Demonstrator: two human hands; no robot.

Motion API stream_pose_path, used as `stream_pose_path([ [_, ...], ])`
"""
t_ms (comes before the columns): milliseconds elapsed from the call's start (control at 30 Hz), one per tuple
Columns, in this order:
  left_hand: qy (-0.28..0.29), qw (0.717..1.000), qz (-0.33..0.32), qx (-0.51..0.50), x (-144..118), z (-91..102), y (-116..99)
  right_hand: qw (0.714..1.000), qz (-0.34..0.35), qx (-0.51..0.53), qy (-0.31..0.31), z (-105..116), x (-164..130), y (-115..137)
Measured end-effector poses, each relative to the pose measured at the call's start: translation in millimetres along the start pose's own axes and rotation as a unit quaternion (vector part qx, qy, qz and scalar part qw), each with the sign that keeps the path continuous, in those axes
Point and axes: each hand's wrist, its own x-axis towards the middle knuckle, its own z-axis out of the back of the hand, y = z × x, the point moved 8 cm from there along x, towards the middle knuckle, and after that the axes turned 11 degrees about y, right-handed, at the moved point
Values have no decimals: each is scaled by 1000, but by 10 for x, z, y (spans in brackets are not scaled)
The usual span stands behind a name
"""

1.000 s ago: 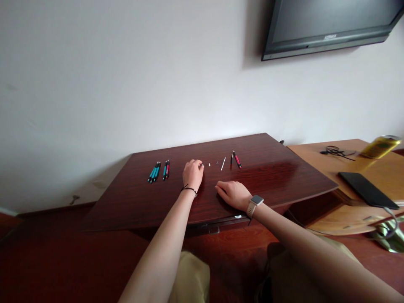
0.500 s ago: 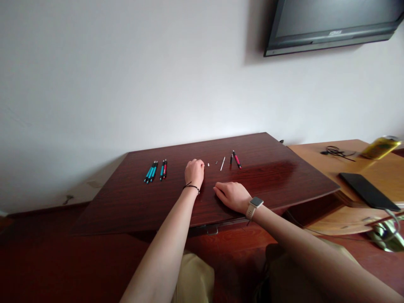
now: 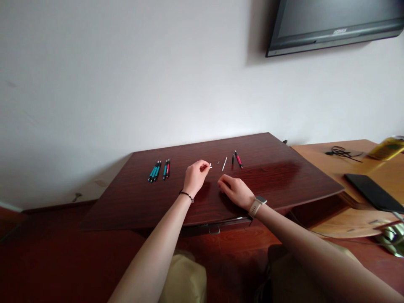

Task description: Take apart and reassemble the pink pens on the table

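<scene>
My left hand (image 3: 196, 174) is above the middle of the dark table (image 3: 189, 214), thumb and forefinger pinched. At its fingertips is something tiny and pale, too small to name. Right beside them lies a small white piece (image 3: 211, 167). My right hand (image 3: 236, 191) rests near the front edge with its fingers curled in, and nothing shows in it. Beyond it lie a tiny grey piece (image 3: 218, 163), a thin white refill (image 3: 224, 163), a short black pen part (image 3: 233, 159) and a pink-and-black pen barrel (image 3: 239, 160).
Several teal-and-black pens (image 3: 154, 171) lie at the left, next to another teal pen (image 3: 165, 169) and a red one (image 3: 168, 169). On the wooden side table (image 3: 315, 158) are a black cable (image 3: 341, 152), a phone (image 3: 374, 191) and a yellow can (image 3: 387, 148).
My left hand has lifted and turned, so its pinching fingertips now show beside the white piece. My right hand's fingers have curled in more. The view has shifted slightly.
</scene>
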Motion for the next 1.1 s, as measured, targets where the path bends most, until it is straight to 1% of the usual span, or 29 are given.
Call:
stream_pose_path([
  [100,19,998,-36,-49,-154,17,-152,987,12,150,-47,81,10,-104],
  [167,27,997,-46,-56,-265,33,-227,973,18,226,-49,79,30,-150],
  [233,34,996,-58,-60,-368,48,-288,963,31,267,-36,56,53,-151],
  [300,47,995,-64,-60,-457,52,-327,960,44,274,-24,35,68,-122],
  [467,70,994,-71,-52,-598,26,-365,967,72,244,-9,5,68,-19],
  [567,68,994,-71,-51,-629,-1,-357,970,69,234,-7,-8,68,-17],
  [667,66,994,-73,-45,-608,-26,-321,973,68,220,-13,-12,80,-45],
  [767,45,996,-73,-15,-528,15,-228,972,53,228,-34,6,98,-125],
  [867,5,996,-41,73,-417,119,-40,966,25,251,-59,27,114,-222],
  [900,-14,993,-18,117,-382,163,44,965,17,254,-63,29,118,-242],
  [967,-50,975,56,210,-331,255,240,964,8,257,-64,23,125,-262],
  [1033,-38,957,123,262,-286,270,434,964,5,258,-55,3,132,-261],
  [1100,-13,946,161,280,-248,245,573,965,6,260,-46,-15,135,-250],
])
